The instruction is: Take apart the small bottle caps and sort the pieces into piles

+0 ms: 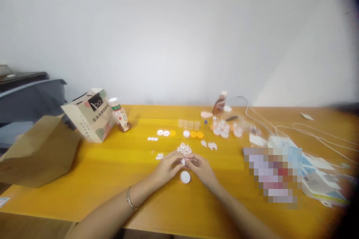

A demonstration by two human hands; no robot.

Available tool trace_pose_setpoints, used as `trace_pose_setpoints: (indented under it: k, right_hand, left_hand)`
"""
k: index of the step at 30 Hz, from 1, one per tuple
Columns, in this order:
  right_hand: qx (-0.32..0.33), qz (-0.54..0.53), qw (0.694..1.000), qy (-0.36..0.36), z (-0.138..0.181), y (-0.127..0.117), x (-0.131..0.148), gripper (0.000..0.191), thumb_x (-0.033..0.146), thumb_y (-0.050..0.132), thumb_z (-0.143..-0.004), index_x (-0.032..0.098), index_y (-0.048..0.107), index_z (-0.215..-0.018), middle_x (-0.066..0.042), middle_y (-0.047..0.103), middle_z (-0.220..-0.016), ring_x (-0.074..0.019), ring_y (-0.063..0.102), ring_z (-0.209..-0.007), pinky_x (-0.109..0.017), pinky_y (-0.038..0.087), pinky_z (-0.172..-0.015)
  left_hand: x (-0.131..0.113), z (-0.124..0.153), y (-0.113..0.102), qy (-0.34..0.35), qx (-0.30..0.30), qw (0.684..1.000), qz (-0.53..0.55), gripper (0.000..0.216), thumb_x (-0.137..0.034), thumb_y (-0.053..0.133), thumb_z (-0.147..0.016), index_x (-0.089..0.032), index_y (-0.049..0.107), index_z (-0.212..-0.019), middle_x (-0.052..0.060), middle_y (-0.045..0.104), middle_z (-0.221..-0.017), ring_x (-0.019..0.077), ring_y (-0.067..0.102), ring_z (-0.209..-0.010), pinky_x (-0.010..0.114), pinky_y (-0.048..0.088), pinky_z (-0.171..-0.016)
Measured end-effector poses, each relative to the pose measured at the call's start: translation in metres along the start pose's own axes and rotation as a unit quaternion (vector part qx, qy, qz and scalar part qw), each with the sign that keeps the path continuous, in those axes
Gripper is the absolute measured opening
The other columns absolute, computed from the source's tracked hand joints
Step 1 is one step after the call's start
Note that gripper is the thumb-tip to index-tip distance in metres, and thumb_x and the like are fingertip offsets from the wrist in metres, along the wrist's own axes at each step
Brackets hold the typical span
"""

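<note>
My left hand (166, 167) and my right hand (201, 168) meet over the yellow table (112, 171), fingertips pinched together on a small white plastic piece (183, 161). A round white cap (185, 177) lies on the table just below the fingers. Right behind the hands sits a small heap of white lattice-like parts (184, 149). A silver bracelet (129, 199) circles my left wrist.
Farther back lie white and orange discs (193, 134), small clear cups (188, 123) and clear lidded pots (224, 130). A printed carton (91, 119), a drink bottle (120, 115) and a brown paper bag (39, 153) stand left. White cables (303, 130) and leaflets (316, 183) lie right.
</note>
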State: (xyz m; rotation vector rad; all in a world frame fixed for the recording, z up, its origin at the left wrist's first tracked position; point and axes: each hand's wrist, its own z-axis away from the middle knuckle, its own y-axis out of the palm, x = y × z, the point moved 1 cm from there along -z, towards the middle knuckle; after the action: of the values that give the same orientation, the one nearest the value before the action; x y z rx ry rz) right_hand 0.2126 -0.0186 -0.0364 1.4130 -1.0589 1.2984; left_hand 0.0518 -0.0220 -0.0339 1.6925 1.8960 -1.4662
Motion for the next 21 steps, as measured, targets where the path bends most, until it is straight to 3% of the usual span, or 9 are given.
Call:
trace_pose_setpoints:
  k: [8,12,17,21]
  right_hand:
    - [-0.018,0.040,0.999,-0.014,-0.001,0.001,-0.003,0.028,0.046,0.062,-0.070,0.018,0.059,-0.068,0.001,0.062,-0.061,-0.0141,0.058,-0.058,-0.026,0.048,-0.061]
    - [-0.030,0.129,0.988,-0.076,-0.001,-0.001,0.000,0.026,0.044,0.056,-0.075,0.019,0.059,-0.069,-0.001,0.064,-0.065,-0.0160,0.060,-0.063,-0.028,0.048,-0.064]
    - [-0.138,0.245,0.948,-0.151,-0.010,-0.026,0.004,0.028,0.045,0.051,-0.078,0.019,0.063,-0.077,-0.004,0.066,-0.073,-0.0192,0.060,-0.069,-0.032,0.048,-0.069]
    - [-0.121,0.286,0.936,-0.167,-0.023,-0.040,-0.003,0.029,0.045,0.052,-0.079,0.021,0.069,-0.083,-0.007,0.068,-0.084,-0.0221,0.061,-0.080,-0.036,0.047,-0.076]
  left_hand:
    - [0.002,0.004,0.005,0.080,-0.020,0.992,-0.090,0.020,-0.019,0.046,-0.088,-0.019,0.054,-0.107,0.008,0.058,-0.098,0.0167,0.056,-0.093,0.029,0.048,-0.082]
    - [0.003,0.005,0.006,0.086,-0.049,0.992,-0.080,0.018,-0.020,0.047,-0.088,-0.018,0.054,-0.105,0.008,0.060,-0.095,0.0169,0.057,-0.092,0.030,0.049,-0.082]
    - [0.004,0.004,0.000,0.057,-0.094,0.993,-0.044,0.018,-0.023,0.051,-0.086,-0.017,0.054,-0.103,0.008,0.059,-0.095,0.0167,0.058,-0.088,0.029,0.052,-0.076]
    - [0.006,0.003,-0.001,0.015,-0.093,0.995,-0.013,0.017,-0.023,0.051,-0.086,-0.018,0.056,-0.102,0.008,0.058,-0.097,0.0163,0.057,-0.088,0.030,0.050,-0.078]
